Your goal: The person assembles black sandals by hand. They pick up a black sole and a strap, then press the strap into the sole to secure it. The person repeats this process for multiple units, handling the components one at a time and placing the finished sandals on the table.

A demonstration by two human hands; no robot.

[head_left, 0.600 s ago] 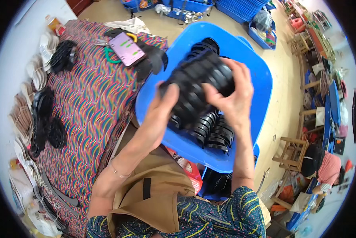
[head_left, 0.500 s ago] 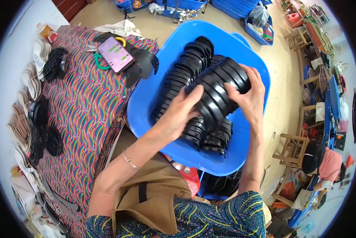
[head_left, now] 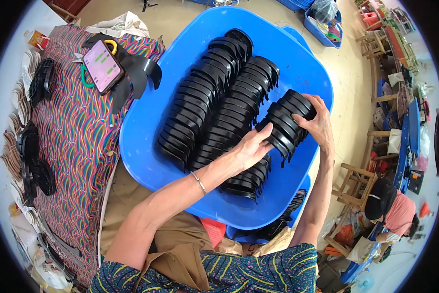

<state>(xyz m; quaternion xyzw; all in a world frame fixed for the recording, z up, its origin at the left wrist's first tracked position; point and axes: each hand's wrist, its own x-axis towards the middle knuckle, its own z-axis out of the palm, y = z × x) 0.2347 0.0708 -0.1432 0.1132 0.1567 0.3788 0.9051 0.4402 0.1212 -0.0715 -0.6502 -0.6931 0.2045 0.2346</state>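
Holding a short stack of black plastic pieces [head_left: 287,122] between both hands, you have it low over the right side of the big blue tub [head_left: 146,146]; your left hand [head_left: 251,146] presses the near end of the stack, fingers [head_left: 263,142] close together and curled onto it, thumb side hidden; your right hand [head_left: 317,122] caps the far end, fingers [head_left: 305,117] bent over the top edge, pressed against the pieces; stack lies tilted, running from lower left to upper right, squeezed between your palms; a thin bracelet [head_left: 198,182] sits on your left wrist.

Inside the tub, two long rows of the same black pieces [head_left: 205,97] lie side by side, overlapped like shingles, running from near you toward the far rim; a shorter row [head_left: 246,180] lies just below your left hand, touching the tub floor; the held stack sits just right of the middle row, near it, cannot tell if touching.

Left of the tub, the desk [head_left: 77,146] carries a striped multicolour cloth; a phone [head_left: 102,66] with lit screen rests on it near the far corner, atop a loose black piece [head_left: 139,68]; more black parts [head_left: 31,161] line the desk's left edge; a second blue tub [head_left: 305,183] peeks from under the first.
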